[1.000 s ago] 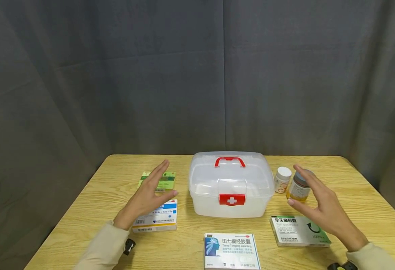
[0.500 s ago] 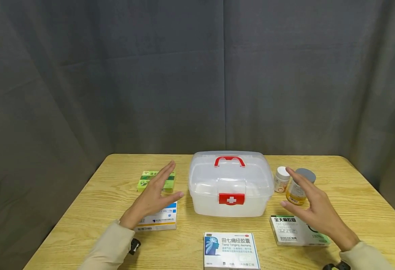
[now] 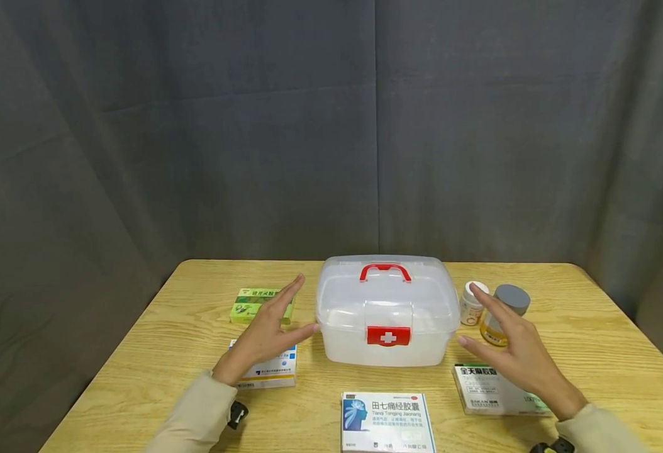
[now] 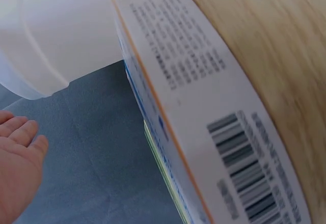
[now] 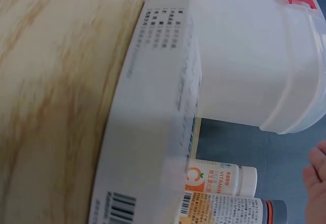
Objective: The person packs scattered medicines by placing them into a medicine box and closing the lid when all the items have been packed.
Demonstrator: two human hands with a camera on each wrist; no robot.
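A clear plastic first-aid box (image 3: 343, 347) with a red handle and red cross latch stands closed in the middle of the table. My left hand (image 3: 268, 333), thumb and fingers spread, is at its left side, the thumb tip close to the wall. On the other side my right hand (image 3: 515, 349) is held likewise, a small gap from the box, nothing in it. Under the left hand lies a blue-and-white medicine box (image 3: 277, 370), partly covered by the hand. Beneath the right hand is a green-and-white capsule box (image 3: 481, 396).
A green medicine box (image 3: 246, 304) lies at the back left. Behind the right hand stand a white vitamin bottle (image 5: 219, 178) and a grey-capped bottle (image 3: 511, 299). A white-and-blue capsule box (image 3: 388, 421) lies at the front. A grey curtain (image 3: 286, 138) hangs behind the table (image 3: 156, 352).
Both hands have moved inward toward the first-aid box, the left one rightward and the right one leftward. The boxes and bottles have stayed in place.
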